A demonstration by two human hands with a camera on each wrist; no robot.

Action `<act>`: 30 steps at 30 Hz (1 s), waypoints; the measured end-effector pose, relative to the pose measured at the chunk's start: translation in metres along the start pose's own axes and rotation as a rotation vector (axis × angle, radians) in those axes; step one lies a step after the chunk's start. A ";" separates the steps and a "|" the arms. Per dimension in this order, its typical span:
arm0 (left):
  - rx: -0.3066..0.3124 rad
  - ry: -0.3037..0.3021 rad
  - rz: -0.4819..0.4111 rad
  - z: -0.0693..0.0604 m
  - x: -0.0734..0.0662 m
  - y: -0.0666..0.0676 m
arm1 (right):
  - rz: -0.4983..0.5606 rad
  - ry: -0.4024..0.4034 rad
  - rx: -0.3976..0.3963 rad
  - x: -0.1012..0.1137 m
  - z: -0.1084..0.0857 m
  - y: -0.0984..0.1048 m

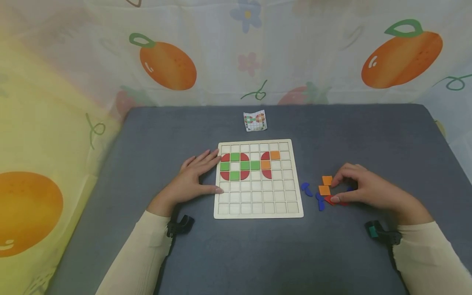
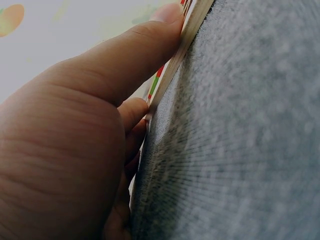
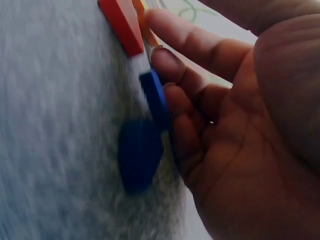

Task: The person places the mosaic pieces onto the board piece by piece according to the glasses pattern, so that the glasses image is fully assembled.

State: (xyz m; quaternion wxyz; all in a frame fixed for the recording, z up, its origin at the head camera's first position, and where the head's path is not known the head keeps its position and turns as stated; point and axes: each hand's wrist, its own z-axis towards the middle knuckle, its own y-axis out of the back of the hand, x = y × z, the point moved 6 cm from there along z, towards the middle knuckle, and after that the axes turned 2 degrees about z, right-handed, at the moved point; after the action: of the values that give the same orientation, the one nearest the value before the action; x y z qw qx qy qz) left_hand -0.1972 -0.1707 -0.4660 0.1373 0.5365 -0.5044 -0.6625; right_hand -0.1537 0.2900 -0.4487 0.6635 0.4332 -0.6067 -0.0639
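A pale wooden grid board (image 1: 258, 215) lies on the table, with red quarter-round, green square and orange square tiles set in its upper cells. My left hand (image 1: 193, 176) rests along its left edge, fingers spread, thumb tip on the rim. To the right of the board, my right hand (image 1: 372, 186) reaches over loose pieces, thumb and index apart. Beside its fingertips lie orange squares (image 1: 324, 190), a red piece (image 1: 329, 200) and blue pieces (image 1: 321, 204). In the right wrist view, the index fingertip meets an orange piece, and a blue piece (image 3: 155, 100) sits by the other fingers.
A small printed card (image 1: 255, 121) with a coloured grid pattern lies behind the board. The dark grey table (image 1: 258, 254) ends at a fruit-patterned curtain (image 1: 214, 53). More blue pieces (image 1: 307, 189) lie near the board's right edge. Part of the pile is hidden under the right hand.
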 end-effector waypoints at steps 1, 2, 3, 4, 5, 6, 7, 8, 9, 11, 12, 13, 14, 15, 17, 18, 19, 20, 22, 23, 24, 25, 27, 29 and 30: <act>0.001 0.000 0.000 0.000 0.000 0.000 | -0.028 0.024 0.005 0.003 0.001 -0.002; 0.002 0.001 0.000 0.000 0.000 0.000 | -0.046 0.048 0.007 0.006 0.001 -0.003; 0.003 0.001 -0.001 0.000 0.001 0.000 | -0.063 0.065 0.004 0.008 0.001 -0.004; 0.004 -0.001 0.001 0.000 0.001 0.000 | -0.071 0.079 0.002 0.010 0.001 -0.005; 0.004 -0.003 0.003 0.001 0.001 0.000 | -0.082 0.090 -0.002 0.011 0.001 -0.006; 0.005 -0.005 0.004 0.001 0.002 0.000 | -0.090 0.095 -0.006 0.012 0.001 -0.006; 0.006 -0.006 0.004 0.001 0.002 0.000 | -0.090 0.088 -0.004 0.013 0.001 -0.006; 0.007 -0.007 0.005 0.001 0.002 0.000 | -0.088 0.080 0.000 0.013 0.001 -0.007; 0.008 -0.009 0.006 0.001 0.002 0.000 | -0.087 0.067 0.007 0.013 0.001 -0.007; 0.009 -0.010 0.006 0.001 0.002 0.000 | -0.088 0.051 0.018 0.013 0.001 -0.007; 0.009 -0.010 0.004 0.001 0.002 0.000 | -0.087 0.042 0.023 0.012 0.001 -0.007; 0.009 -0.010 0.003 0.001 0.002 0.000 | -0.085 0.034 0.027 0.012 0.002 -0.007; 0.009 -0.010 0.002 0.001 0.001 0.000 | -0.080 0.021 0.028 0.012 0.002 -0.007; 0.009 -0.011 0.002 0.001 0.001 0.000 | -0.073 0.006 0.027 0.012 0.002 -0.007; 0.007 -0.012 0.002 0.001 0.001 0.000 | -0.054 -0.030 0.026 0.011 0.003 -0.007; 0.007 -0.013 0.002 0.001 0.001 0.000 | -0.033 -0.050 0.023 0.010 0.004 -0.007; 0.006 -0.013 0.002 0.001 0.001 0.000 | -0.014 -0.066 0.014 0.009 0.004 -0.007; 0.006 -0.014 0.002 0.001 0.002 0.000 | 0.004 -0.082 0.001 0.008 0.004 -0.007; 0.005 -0.014 0.002 0.001 0.002 0.000 | 0.035 -0.091 -0.025 0.007 0.005 -0.007; 0.004 -0.015 0.002 0.001 0.002 0.000 | 0.049 -0.086 -0.044 0.007 0.005 -0.006; 0.004 -0.015 0.002 0.001 0.002 0.000 | 0.056 -0.079 -0.065 0.007 0.005 -0.006; 0.003 -0.015 0.003 0.001 0.002 0.000 | 0.052 -0.069 -0.088 0.007 0.005 -0.005; 0.001 -0.016 0.002 0.001 0.002 0.000 | 0.046 -0.057 -0.125 0.008 0.005 -0.004; -0.001 -0.018 0.001 0.001 0.002 0.000 | 0.041 -0.057 -0.159 0.009 0.006 -0.002; -0.002 -0.018 0.000 0.001 0.002 0.000 | 0.041 -0.062 -0.172 0.009 0.007 -0.002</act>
State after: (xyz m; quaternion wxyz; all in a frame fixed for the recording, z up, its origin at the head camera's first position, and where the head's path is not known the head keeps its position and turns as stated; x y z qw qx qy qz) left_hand -0.1987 -0.1712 -0.4675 0.1331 0.5303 -0.5051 -0.6678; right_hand -0.1565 0.2803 -0.4438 0.6804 0.3598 -0.6279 -0.1155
